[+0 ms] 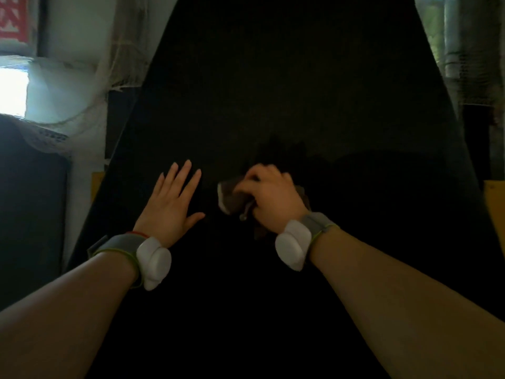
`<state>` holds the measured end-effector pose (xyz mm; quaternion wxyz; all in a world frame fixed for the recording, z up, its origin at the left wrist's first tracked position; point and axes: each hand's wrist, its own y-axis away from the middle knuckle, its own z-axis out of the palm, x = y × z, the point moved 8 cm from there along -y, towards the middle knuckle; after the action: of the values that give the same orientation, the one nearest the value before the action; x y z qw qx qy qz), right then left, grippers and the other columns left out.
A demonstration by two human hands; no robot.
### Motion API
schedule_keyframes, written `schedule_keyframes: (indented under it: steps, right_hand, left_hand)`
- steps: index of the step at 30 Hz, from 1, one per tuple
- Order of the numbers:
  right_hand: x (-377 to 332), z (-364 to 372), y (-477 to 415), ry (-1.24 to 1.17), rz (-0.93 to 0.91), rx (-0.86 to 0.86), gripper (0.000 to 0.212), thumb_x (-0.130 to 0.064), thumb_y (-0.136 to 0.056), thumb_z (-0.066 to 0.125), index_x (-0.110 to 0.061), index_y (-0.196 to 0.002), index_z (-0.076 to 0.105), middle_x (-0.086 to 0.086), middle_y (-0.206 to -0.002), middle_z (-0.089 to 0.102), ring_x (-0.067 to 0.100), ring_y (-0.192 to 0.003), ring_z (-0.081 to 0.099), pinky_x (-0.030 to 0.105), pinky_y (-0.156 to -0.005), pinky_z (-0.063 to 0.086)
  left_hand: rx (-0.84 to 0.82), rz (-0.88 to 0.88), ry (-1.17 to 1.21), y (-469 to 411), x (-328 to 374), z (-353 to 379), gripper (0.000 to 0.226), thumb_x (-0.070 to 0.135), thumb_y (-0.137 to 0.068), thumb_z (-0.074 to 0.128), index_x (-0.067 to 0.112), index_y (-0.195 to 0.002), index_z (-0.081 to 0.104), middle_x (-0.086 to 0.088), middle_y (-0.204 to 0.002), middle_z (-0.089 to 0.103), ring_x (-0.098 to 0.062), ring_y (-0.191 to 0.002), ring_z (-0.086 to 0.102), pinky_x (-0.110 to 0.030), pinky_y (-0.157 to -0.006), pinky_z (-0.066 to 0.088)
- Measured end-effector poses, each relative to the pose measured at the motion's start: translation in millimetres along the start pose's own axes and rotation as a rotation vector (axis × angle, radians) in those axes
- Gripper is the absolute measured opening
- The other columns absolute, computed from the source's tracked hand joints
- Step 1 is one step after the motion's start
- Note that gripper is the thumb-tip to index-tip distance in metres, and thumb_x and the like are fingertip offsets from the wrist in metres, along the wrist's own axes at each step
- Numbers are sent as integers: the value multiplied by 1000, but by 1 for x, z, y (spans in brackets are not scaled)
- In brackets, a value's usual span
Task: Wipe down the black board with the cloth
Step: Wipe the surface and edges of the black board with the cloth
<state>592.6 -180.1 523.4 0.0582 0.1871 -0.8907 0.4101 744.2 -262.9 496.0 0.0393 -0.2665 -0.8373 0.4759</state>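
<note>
At centre frame, one black board (273,91) fills most of the view and is cut off at the top and bottom edges. Two bare hands lie on it, near each other but apart.

Left hand (172,203): flat on the board, fingers straight and spread, holding nothing.

Right hand (270,198): fingers curled round one bunched cloth (232,198), which is held against the board just right of the left hand. The cloth is dark brown with a pale edge at its left end (its only light part). A further fold shows beside the wrist, and the rest is covered by the hand or lost against the dark board. The knuckles are motion-blurred.

Two grey bands, one per forearm, each carry one white rounded module: left wristband (153,258) and right wristband (293,242). One thin red cord (138,233) lies on the hand side of the left wristband.

Two yellow areas flank the board, a left yellow patch (97,181) and a right yellow patch (494,198). What they belong to cannot be told.

Upper left: one overexposed window (13,88) and one red sign (11,17), cropped by the frame, its characters unreadable. Pale netting (114,64) hangs beside the board's left edge. Upper right: one upright pipe (451,36). The board's lower half lies in deep shadow, with no surface detail visible.
</note>
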Motion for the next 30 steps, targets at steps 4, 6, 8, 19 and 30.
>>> schedule_keyframes:
  steps: [4, 6, 8, 19, 30]
  right_hand:
    - [22, -13, -34, 51, 216, 155, 48, -19, -87, 55, -36, -131, 44, 5, -133, 29, 30, -122, 32, 49, -102, 28]
    - [25, -2, -45, 60, 289, 116, 50, -22, -86, 56, -37, -132, 42, 5, -133, 29, 30, -121, 31, 52, -102, 28]
    - [23, 8, -44, 41, 276, 107, 50, -21, -86, 57, -37, -131, 43, 3, -131, 30, 29, -120, 31, 52, -100, 28]
    - [-27, 58, 19, 28, 90, -192, 36, -18, -88, 56, -34, -120, 59, -1, -128, 38, 24, -118, 32, 39, -92, 27]
    - [-4, -7, -8, -78, 241, 121, 45, -11, -86, 57, -32, -125, 53, 3, -135, 36, 26, -123, 34, 41, -105, 25]
  left_hand:
    - [4, -3, -8, -6, -1, 8, 94, 43, -85, 61, 21, -148, -5, -5, -158, -10, -24, -143, -12, -38, -109, -9]
    - [2, 16, 1, -8, -5, 13, 94, 43, -84, 60, 23, -147, -7, -3, -158, -10, -17, -138, -17, -38, -109, -9]
    - [16, 35, 24, -8, -7, 15, 94, 43, -84, 60, 25, -146, -8, -2, -158, -9, -13, -134, -19, -38, -109, -9]
    - [8, 154, -18, 7, -9, 10, 90, 43, -85, 60, 20, -149, 1, -7, -158, -5, -23, -143, -11, -38, -112, -8]
    - [-34, 170, -61, 28, -30, 29, 92, 56, -85, 51, 31, -140, -19, 2, -149, -28, -19, -133, -30, -45, -107, -18]
